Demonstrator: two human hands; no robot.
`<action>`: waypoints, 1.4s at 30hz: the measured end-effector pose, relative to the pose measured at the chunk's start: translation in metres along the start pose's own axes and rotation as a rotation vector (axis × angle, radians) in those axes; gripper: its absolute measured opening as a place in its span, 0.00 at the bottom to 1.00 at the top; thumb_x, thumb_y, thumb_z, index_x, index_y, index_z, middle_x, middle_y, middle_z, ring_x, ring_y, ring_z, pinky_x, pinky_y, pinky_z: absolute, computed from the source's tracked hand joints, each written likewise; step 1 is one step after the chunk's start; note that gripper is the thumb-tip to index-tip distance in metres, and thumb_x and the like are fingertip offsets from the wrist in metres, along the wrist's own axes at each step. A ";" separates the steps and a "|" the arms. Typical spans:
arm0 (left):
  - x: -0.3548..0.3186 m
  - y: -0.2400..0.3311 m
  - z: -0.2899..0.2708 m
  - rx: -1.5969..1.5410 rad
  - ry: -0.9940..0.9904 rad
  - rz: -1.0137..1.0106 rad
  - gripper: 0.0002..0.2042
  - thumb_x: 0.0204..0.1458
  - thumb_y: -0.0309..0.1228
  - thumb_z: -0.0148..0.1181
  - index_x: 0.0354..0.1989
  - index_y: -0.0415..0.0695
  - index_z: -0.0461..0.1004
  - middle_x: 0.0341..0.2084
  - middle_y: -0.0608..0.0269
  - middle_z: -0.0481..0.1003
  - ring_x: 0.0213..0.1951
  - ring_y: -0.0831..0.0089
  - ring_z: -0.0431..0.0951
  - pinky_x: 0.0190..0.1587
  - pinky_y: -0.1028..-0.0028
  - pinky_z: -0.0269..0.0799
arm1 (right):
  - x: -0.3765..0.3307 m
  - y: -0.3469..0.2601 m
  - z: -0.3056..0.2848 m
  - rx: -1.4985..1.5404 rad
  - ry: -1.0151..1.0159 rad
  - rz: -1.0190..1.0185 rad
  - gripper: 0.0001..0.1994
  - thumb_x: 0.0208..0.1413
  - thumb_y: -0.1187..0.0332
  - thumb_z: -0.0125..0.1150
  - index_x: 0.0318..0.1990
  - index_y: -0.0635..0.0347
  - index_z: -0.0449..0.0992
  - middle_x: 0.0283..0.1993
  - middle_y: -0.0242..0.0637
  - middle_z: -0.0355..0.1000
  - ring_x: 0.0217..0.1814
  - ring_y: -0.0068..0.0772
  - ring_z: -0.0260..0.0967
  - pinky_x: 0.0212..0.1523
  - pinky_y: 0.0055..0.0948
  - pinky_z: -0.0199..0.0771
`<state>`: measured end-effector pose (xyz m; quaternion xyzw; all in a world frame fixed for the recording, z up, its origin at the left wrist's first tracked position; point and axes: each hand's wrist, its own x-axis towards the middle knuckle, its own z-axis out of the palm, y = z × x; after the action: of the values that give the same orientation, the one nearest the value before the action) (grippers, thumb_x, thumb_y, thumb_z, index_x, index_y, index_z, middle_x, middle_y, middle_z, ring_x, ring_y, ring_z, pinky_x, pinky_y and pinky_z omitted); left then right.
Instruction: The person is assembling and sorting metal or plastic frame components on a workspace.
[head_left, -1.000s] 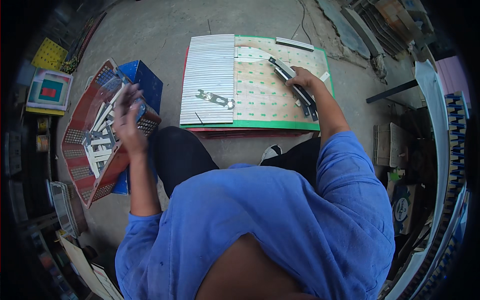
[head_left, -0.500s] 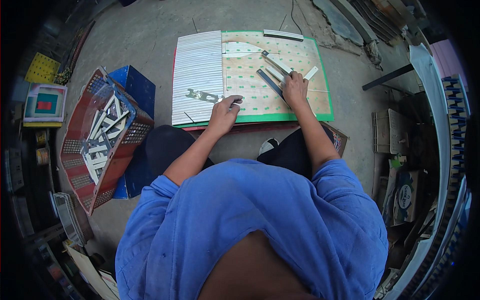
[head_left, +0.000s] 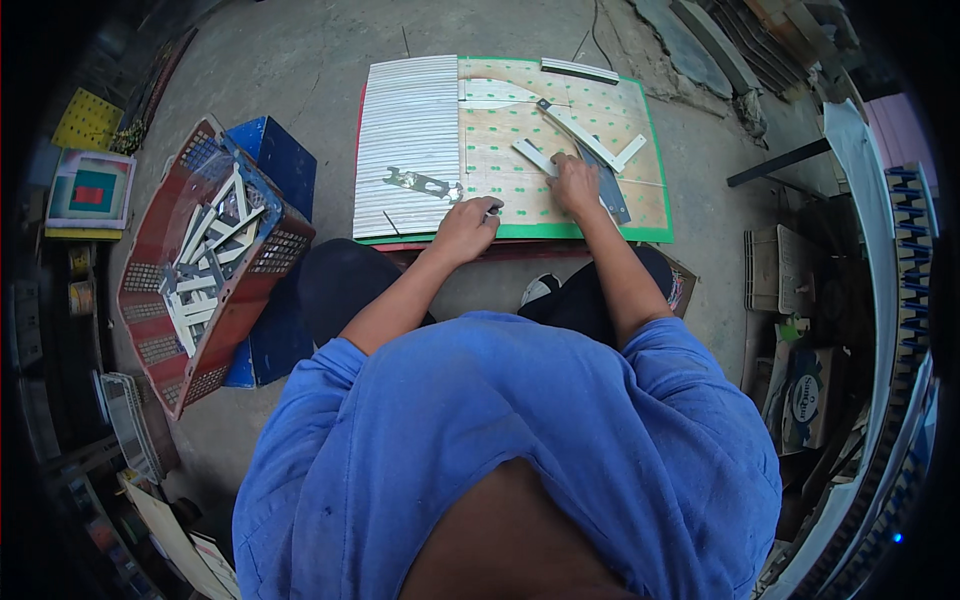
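Note:
My right hand (head_left: pixel 575 187) is closed on the near end of a short white bar (head_left: pixel 533 155), which lies slanted on a green-edged board (head_left: pixel 505 183). To its right, a dark grey flat strip (head_left: pixel 606 184) passes beneath a long white bar (head_left: pixel 582 136). A shorter white piece (head_left: pixel 631 152) meets that long bar's near end at an angle. My left hand (head_left: pixel 467 231) rests at the board's near edge, its thumb and fingers pinched round a small dark item too small to name. Beside it, a flat metal wrench-like plate (head_left: pixel 420 182) with cut-outs lies on the ribbed white strips (head_left: pixel 410 125).
A tilted red crate (head_left: pixel 150 345) on my left holds many white and grey bars, with a blue box (head_left: pixel 290 170) behind it. Another bar (head_left: pixel 580 70) lies along the board's far edge. Beige crates (head_left: pixel 780 265) and a cardboard box (head_left: pixel 808 400) stand on the right.
My right hand has moved left and nearer, with the short white bar. The dark strip now lies to the right, under the long bar. My left hand remains near the board's front edge.

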<state>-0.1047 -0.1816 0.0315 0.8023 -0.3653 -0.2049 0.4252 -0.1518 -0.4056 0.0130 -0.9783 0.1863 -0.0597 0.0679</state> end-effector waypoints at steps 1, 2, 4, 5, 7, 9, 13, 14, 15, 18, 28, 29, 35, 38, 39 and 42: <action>0.001 -0.001 0.002 0.002 -0.003 0.009 0.16 0.44 0.32 0.47 0.40 0.37 0.72 0.34 0.44 0.73 0.39 0.51 0.73 0.45 0.62 0.66 | -0.001 -0.002 -0.002 0.015 -0.061 -0.023 0.14 0.41 0.65 0.62 0.38 0.58 0.73 0.37 0.44 0.70 0.41 0.46 0.68 0.40 0.43 0.65; 0.002 -0.003 0.003 -0.001 -0.001 0.007 0.16 0.44 0.32 0.47 0.40 0.37 0.72 0.34 0.44 0.73 0.39 0.51 0.73 0.45 0.62 0.66 | -0.005 -0.004 0.002 0.012 -0.064 -0.026 0.14 0.41 0.65 0.62 0.38 0.58 0.73 0.37 0.44 0.70 0.41 0.46 0.68 0.40 0.43 0.65; 0.002 -0.005 0.006 0.104 -0.083 -0.006 0.17 0.44 0.34 0.47 0.41 0.38 0.72 0.35 0.43 0.73 0.40 0.51 0.72 0.46 0.61 0.66 | -0.015 -0.013 0.011 0.254 0.047 -0.179 0.11 0.41 0.68 0.61 0.35 0.59 0.75 0.35 0.45 0.70 0.40 0.45 0.68 0.39 0.41 0.67; 0.002 -0.006 0.007 0.098 -0.082 -0.012 0.17 0.44 0.34 0.47 0.41 0.38 0.72 0.35 0.43 0.73 0.40 0.51 0.72 0.46 0.61 0.66 | -0.019 -0.017 0.010 0.253 0.071 -0.152 0.12 0.43 0.70 0.59 0.38 0.58 0.76 0.34 0.46 0.69 0.39 0.46 0.68 0.40 0.39 0.68; 0.001 -0.007 0.009 0.156 -0.122 0.011 0.18 0.44 0.34 0.46 0.42 0.38 0.72 0.36 0.42 0.72 0.41 0.51 0.72 0.47 0.61 0.66 | -0.018 -0.023 0.005 0.279 0.099 -0.099 0.11 0.44 0.70 0.57 0.37 0.58 0.77 0.34 0.46 0.69 0.39 0.47 0.68 0.40 0.39 0.68; 0.001 -0.011 0.012 0.153 -0.133 0.009 0.18 0.44 0.34 0.46 0.42 0.38 0.72 0.37 0.42 0.72 0.42 0.51 0.72 0.47 0.61 0.66 | -0.015 -0.021 0.008 0.357 0.137 -0.013 0.10 0.46 0.71 0.55 0.37 0.57 0.77 0.35 0.48 0.68 0.38 0.48 0.68 0.40 0.40 0.67; 0.001 -0.010 0.015 0.203 -0.154 0.029 0.18 0.44 0.35 0.47 0.42 0.38 0.72 0.37 0.43 0.72 0.42 0.51 0.72 0.47 0.61 0.66 | -0.014 -0.006 0.018 0.431 0.038 -0.041 0.12 0.46 0.70 0.56 0.41 0.54 0.76 0.38 0.47 0.70 0.38 0.48 0.68 0.40 0.40 0.66; 0.001 -0.011 0.015 0.201 -0.154 0.029 0.18 0.44 0.35 0.47 0.42 0.38 0.72 0.37 0.43 0.72 0.42 0.51 0.72 0.47 0.61 0.66 | -0.017 -0.006 0.022 0.430 0.036 -0.040 0.12 0.46 0.70 0.56 0.41 0.54 0.76 0.38 0.47 0.70 0.38 0.48 0.68 0.40 0.40 0.66; 0.001 -0.011 0.016 0.203 -0.158 0.035 0.19 0.44 0.35 0.47 0.42 0.38 0.72 0.37 0.44 0.72 0.42 0.52 0.72 0.47 0.61 0.66 | -0.021 -0.008 0.026 0.310 0.107 -0.085 0.13 0.46 0.69 0.57 0.42 0.54 0.76 0.38 0.46 0.70 0.39 0.48 0.68 0.40 0.40 0.67; 0.002 -0.015 0.017 0.216 -0.158 0.031 0.19 0.44 0.35 0.47 0.43 0.39 0.72 0.37 0.44 0.72 0.42 0.52 0.72 0.47 0.61 0.67 | -0.030 -0.024 0.018 0.202 0.132 -0.123 0.15 0.45 0.70 0.58 0.44 0.54 0.74 0.38 0.44 0.70 0.40 0.47 0.67 0.41 0.41 0.67; 0.002 -0.012 0.018 0.258 -0.159 0.006 0.19 0.46 0.34 0.47 0.45 0.36 0.70 0.41 0.44 0.70 0.45 0.52 0.70 0.49 0.62 0.64 | -0.055 -0.038 0.006 0.317 0.022 -0.265 0.15 0.44 0.73 0.57 0.43 0.60 0.73 0.35 0.45 0.69 0.40 0.45 0.66 0.40 0.39 0.66; 0.001 -0.014 0.020 0.257 -0.160 0.005 0.19 0.46 0.34 0.47 0.45 0.36 0.70 0.41 0.44 0.70 0.45 0.52 0.70 0.49 0.62 0.64 | -0.056 -0.035 0.004 0.217 0.142 -0.171 0.14 0.46 0.71 0.55 0.43 0.60 0.73 0.35 0.44 0.69 0.40 0.44 0.67 0.40 0.40 0.65; -0.001 -0.014 0.022 0.236 -0.118 0.046 0.19 0.45 0.34 0.48 0.44 0.36 0.70 0.43 0.46 0.70 0.47 0.53 0.68 0.51 0.64 0.64 | -0.055 0.003 0.004 -0.223 0.133 0.245 0.10 0.49 0.68 0.49 0.37 0.61 0.73 0.37 0.42 0.70 0.41 0.44 0.67 0.42 0.45 0.61; -0.002 -0.013 0.023 0.257 -0.110 0.055 0.18 0.45 0.34 0.48 0.44 0.36 0.70 0.44 0.47 0.69 0.47 0.53 0.68 0.51 0.64 0.63 | -0.044 0.010 -0.001 -0.117 0.037 0.309 0.09 0.45 0.71 0.53 0.35 0.61 0.73 0.36 0.44 0.71 0.41 0.45 0.68 0.42 0.43 0.64; -0.002 -0.013 0.022 0.275 -0.116 0.061 0.18 0.46 0.34 0.48 0.44 0.36 0.70 0.45 0.47 0.69 0.48 0.53 0.68 0.51 0.64 0.63 | -0.038 0.013 0.000 0.075 0.007 0.308 0.09 0.43 0.72 0.55 0.34 0.60 0.74 0.35 0.46 0.71 0.40 0.46 0.69 0.41 0.42 0.65; 0.000 -0.009 0.022 0.303 -0.145 0.074 0.18 0.46 0.34 0.48 0.43 0.36 0.70 0.46 0.48 0.68 0.49 0.54 0.67 0.51 0.64 0.63 | -0.023 0.008 0.003 0.345 0.009 0.253 0.11 0.36 0.75 0.61 0.33 0.59 0.75 0.32 0.48 0.72 0.37 0.46 0.70 0.39 0.37 0.69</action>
<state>-0.1153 -0.1898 0.0119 0.8265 -0.4507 -0.1890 0.2794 -0.1757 -0.4040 0.0064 -0.9207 0.2949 -0.0861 0.2406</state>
